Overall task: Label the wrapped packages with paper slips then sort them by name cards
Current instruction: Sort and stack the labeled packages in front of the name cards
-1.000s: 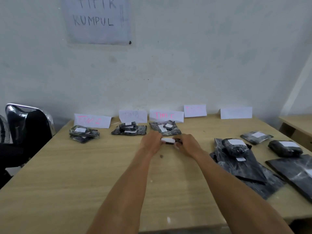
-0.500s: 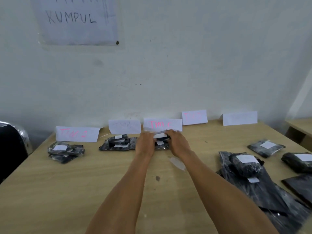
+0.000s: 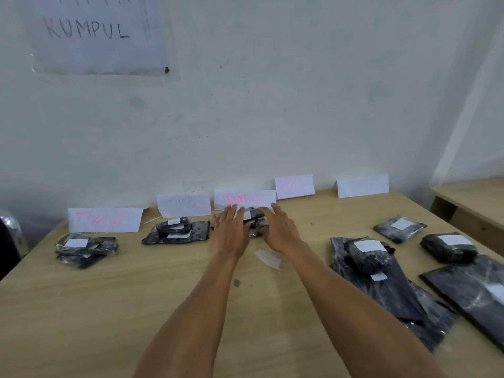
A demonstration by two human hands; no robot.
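Several white name cards stand along the wall; the middle card [image 3: 244, 199] reads "Tim C" in pink. Below it lies a pile of black wrapped packages [image 3: 256, 222] with white slips. My left hand [image 3: 230, 231] and my right hand [image 3: 279, 230] flank that pile with fingers straight, touching its sides. Two more sorted piles lie to the left: one [image 3: 86, 246] under the "Tim" card [image 3: 105, 220], another [image 3: 177, 231] under a faint card [image 3: 184, 205]. Several more wrapped packages with slips [image 3: 368, 255] lie at the right.
A loose scrap of clear wrap [image 3: 268, 258] lies on the wooden table [image 3: 109, 309] just under my right wrist. Two more cards [image 3: 294, 186] [image 3: 362, 185] stand at the back right. A second table [image 3: 469, 195] is at the far right, a chair [image 3: 11, 238] at the left.
Both hands carried a small labelled package from mid-table forward onto the pile under the middle card, then let go and spread their fingers. The view shifted right.
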